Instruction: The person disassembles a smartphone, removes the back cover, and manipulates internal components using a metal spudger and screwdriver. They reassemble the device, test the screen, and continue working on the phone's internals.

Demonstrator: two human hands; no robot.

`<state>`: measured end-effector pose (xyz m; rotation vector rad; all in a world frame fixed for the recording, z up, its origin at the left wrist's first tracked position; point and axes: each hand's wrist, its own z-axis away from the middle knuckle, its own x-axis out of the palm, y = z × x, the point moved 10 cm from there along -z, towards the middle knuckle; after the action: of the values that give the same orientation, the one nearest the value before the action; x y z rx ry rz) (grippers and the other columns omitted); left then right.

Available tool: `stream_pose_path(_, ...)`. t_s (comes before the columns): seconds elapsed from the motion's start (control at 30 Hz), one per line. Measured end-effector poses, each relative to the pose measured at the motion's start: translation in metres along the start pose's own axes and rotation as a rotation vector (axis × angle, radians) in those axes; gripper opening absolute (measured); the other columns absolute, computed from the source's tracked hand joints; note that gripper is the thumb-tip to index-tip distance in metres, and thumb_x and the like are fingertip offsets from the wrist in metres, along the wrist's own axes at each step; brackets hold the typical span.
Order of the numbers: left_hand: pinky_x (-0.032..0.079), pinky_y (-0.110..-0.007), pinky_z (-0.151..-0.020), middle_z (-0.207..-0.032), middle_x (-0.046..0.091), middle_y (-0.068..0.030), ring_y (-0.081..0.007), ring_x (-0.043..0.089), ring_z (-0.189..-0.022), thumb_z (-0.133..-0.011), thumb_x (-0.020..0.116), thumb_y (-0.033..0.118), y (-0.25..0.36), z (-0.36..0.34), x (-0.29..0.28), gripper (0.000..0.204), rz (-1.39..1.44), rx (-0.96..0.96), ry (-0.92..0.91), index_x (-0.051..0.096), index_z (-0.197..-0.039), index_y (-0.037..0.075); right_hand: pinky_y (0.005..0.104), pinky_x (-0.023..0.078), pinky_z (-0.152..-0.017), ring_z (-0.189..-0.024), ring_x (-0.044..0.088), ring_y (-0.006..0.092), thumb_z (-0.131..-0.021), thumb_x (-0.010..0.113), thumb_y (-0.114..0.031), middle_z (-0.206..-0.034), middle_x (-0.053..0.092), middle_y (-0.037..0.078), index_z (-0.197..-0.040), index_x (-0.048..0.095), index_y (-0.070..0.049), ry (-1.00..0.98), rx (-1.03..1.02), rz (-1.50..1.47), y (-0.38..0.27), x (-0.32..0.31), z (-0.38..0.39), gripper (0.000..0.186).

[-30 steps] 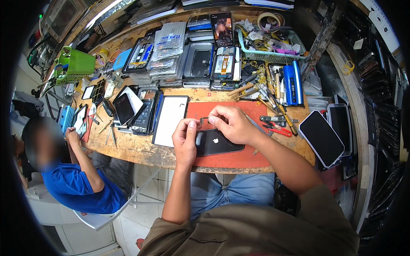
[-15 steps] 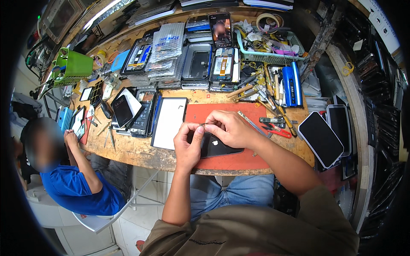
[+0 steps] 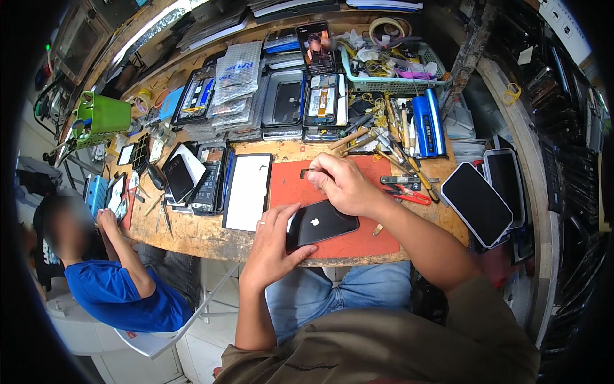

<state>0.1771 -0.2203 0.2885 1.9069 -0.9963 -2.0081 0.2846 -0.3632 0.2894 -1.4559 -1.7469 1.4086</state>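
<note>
A black smartphone point(image 3: 329, 224) with a pale emblem lies back up on the red work mat point(image 3: 288, 185), slightly tilted across it. My left hand point(image 3: 272, 246) takes the phone's left end between its thumb at the near edge and its fingers at the far edge. Above the phone's far side, my right hand point(image 3: 342, 185) pinches a small dark, bent strip-like part point(image 3: 305, 173) between thumb and fingertips. The strip is too small for me to tell its kind. Part of the phone's far edge is hidden under my right hand.
Left of the mat lies a white panel point(image 3: 246, 195). Hand tools, including red-handled pliers point(image 3: 409, 195), lie right of it. Phone parts and a teal basket point(image 3: 396, 83) line the back. Phones point(image 3: 476, 205) are stacked at right; a person in blue point(image 3: 128, 288) sits at left.
Both hands were together over the phone. My left hand has come down onto the phone's left end, while my right has lifted the small dark strip away toward the far side.
</note>
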Motion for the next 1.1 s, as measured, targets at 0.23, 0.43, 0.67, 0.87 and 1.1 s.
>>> stream_pose_path(0.23,0.045,-0.049,-0.114,-0.142,0.056,-0.0219,-0.0428,0.054,-0.133,-0.079,0.091,0.018,0.000,0.004,-0.008,0.091,0.010,0.047,-0.033,0.046,-0.156,0.006,0.0448,0.049,-0.072,-0.073,0.062,0.0317,-0.108,0.062,-0.016,-0.080,0.064,0.016,-0.100,0.059,0.001,0.021,0.054,-0.039,0.005,-0.001,-0.001,0.019)
stream_pose_path(0.43,0.051,-0.049,-0.107,-0.138,0.059,-0.0238,-0.0449,0.058,-0.127,-0.081,0.089,0.019,0.007,0.003,-0.017,0.088,-0.071,0.085,-0.071,0.045,-0.156,0.005,0.0442,0.048,-0.069,-0.070,0.060,0.0294,-0.109,0.062,-0.016,-0.078,0.063,0.015,-0.099,0.057,0.001,0.095,0.039,-0.048,0.008,-0.006,-0.002,0.020)
stream_pose_path(0.67,0.054,-0.049,-0.102,-0.133,0.064,-0.0250,-0.0458,0.064,-0.120,-0.076,0.090,0.018,0.015,0.000,-0.015,0.089,-0.187,0.107,-0.074,0.048,-0.153,0.003,0.0403,0.047,-0.063,-0.063,0.057,0.0217,-0.108,0.064,-0.016,-0.071,0.061,0.012,-0.099,0.061,0.000,0.239,0.024,-0.046,0.010,-0.021,-0.003,0.019)
stream_pose_path(0.87,0.054,-0.050,-0.103,-0.132,0.066,-0.0253,-0.0464,0.065,-0.120,-0.077,0.089,0.019,0.011,0.004,-0.019,0.087,-0.144,0.110,-0.025,0.048,-0.153,0.003,0.0294,0.049,-0.061,-0.064,0.059,0.0097,-0.113,0.059,-0.023,-0.071,0.062,0.002,-0.098,0.063,-0.003,0.239,0.043,-0.100,0.012,-0.028,-0.006,0.026)
stream_pose_path(1.1,0.053,-0.045,-0.104,-0.130,0.070,-0.0258,-0.0416,0.070,-0.120,-0.104,0.064,0.030,-0.013,0.008,-0.021,0.059,0.040,0.020,0.072,0.050,-0.153,0.002,0.0299,0.052,-0.064,-0.068,0.064,0.0106,-0.113,0.060,-0.026,-0.075,0.066,0.002,-0.098,0.064,-0.002,0.323,0.064,-0.192,0.018,-0.044,-0.009,0.028)
